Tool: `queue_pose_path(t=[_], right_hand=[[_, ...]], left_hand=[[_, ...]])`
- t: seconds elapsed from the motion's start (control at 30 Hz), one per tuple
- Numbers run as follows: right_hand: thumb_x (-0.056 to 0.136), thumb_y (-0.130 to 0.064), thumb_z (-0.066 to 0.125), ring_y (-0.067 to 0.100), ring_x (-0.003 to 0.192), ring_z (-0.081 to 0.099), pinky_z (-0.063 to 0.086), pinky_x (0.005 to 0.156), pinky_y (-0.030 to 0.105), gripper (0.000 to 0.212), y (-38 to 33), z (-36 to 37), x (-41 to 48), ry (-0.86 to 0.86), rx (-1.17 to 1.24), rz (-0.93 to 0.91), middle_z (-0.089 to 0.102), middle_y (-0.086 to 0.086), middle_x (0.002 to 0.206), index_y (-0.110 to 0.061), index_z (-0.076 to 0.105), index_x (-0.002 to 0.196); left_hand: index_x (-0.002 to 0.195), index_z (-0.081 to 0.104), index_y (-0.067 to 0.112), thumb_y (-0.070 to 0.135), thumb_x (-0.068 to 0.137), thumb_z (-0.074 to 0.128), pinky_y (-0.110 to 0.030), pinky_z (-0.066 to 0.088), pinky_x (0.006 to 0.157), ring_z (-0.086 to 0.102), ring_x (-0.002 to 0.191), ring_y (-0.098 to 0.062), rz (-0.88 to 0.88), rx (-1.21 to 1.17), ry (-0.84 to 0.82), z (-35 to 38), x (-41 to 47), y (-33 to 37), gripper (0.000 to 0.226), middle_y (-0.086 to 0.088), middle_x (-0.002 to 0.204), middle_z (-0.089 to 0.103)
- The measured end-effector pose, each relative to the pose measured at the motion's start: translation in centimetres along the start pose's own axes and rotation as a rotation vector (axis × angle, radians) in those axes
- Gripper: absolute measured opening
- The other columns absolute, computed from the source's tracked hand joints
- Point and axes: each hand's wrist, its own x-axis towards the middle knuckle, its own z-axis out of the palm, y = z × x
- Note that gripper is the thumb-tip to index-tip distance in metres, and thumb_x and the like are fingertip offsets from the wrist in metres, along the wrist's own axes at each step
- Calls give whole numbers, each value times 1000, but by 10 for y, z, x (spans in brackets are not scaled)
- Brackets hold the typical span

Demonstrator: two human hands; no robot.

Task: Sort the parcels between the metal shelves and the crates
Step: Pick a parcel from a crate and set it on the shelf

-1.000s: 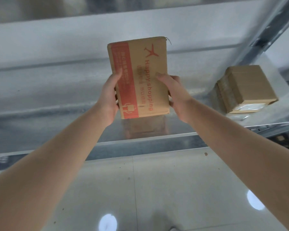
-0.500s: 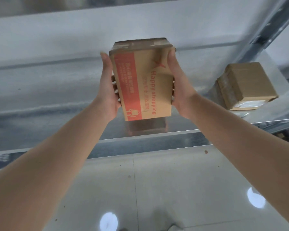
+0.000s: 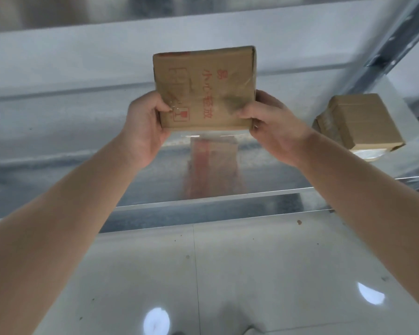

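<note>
Surface: shiny galvanised metal shelf, grey upright post far right, glossy pale tiled floor near me | Parcel: flat brown cardboard parcel upright over the shelf, mirrored in it | Hands: my left hand and right hand pinch its lower corners, thumbs on the front | Writing: red 小心轻放, wine-glass fragile mark | Right: second taped brown cardboard parcel lying on the shelf

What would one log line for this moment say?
left hand: grips box | right hand: grips box | box: over metal shelf, red print showing | second box: on shelf, to the right
</note>
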Motion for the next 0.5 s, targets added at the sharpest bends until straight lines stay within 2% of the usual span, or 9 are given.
queue_pose_path(t=[0.03, 0.13, 0.2, 0.27, 0.33, 0.37, 0.43, 0.5], right_hand=[[70, -14, 61, 27, 122, 60, 47, 103, 33, 65, 4, 0, -1, -16, -14, -2, 65, 16, 128, 2, 51, 132], [71, -12, 59, 28, 126, 58, 48, 102, 30, 68, 11, 0, -2, -29, -12, 22, 63, 15, 133, 1, 49, 137], [74, -17, 59, 27, 127, 57, 46, 108, 34, 65, 13, 3, -2, -25, -7, 45, 64, 13, 133, -3, 51, 138], [84, -35, 58, 21, 127, 59, 41, 113, 40, 54, 13, 7, -1, -19, -5, 57, 66, 6, 132, -13, 58, 134], [92, -58, 47, 15, 124, 61, 42, 112, 42, 53, 10, 9, 0, 3, 18, 73, 68, -3, 130, -25, 60, 132], [94, -67, 38, 15, 121, 63, 44, 110, 43, 59, 9, 10, 0, 29, 44, 89, 68, -4, 128, -28, 60, 133], [95, -74, 26, 17, 111, 69, 53, 100, 43, 67, 6, 11, 0, 72, 121, 130, 73, -3, 120, -28, 63, 127], [93, -75, 29, 19, 101, 73, 55, 96, 45, 66, 5, 12, -1, 125, 170, 178, 76, -1, 109, -27, 67, 116]], left_hand=[[108, 63, 8, 5, 82, 31, -23, 52, 79, 63, 96, -17, 3, 32, -4, -3, 1, -2, 41, -3, 99, 67], [119, 58, 4, 10, 72, 38, -27, 52, 84, 63, 100, -19, -21, 72, 5, -8, 0, -8, 51, -5, 105, 67], [118, 60, 7, 11, 81, 36, -28, 52, 85, 64, 102, -18, -7, 83, -7, -7, -3, -12, 44, -2, 103, 70], [123, 61, 11, 22, 97, 32, -29, 52, 86, 65, 108, -18, 3, 82, -31, -3, -6, -13, 40, -1, 109, 71], [130, 59, 13, 46, 104, 23, -30, 54, 90, 63, 117, -19, -27, 110, -35, 0, -7, -12, 55, -3, 122, 68], [129, 60, 13, 57, 102, 18, -32, 54, 94, 63, 118, -19, -53, 130, -21, 2, -7, -11, 67, -5, 125, 67], [114, 66, 10, 71, 95, 18, -44, 49, 104, 64, 116, -25, -117, 120, 50, 3, -8, -11, 80, -9, 120, 66], [99, 67, 8, 76, 92, 23, -52, 47, 104, 63, 115, -33, -151, 120, 129, 4, -7, -10, 81, -13, 109, 59]])
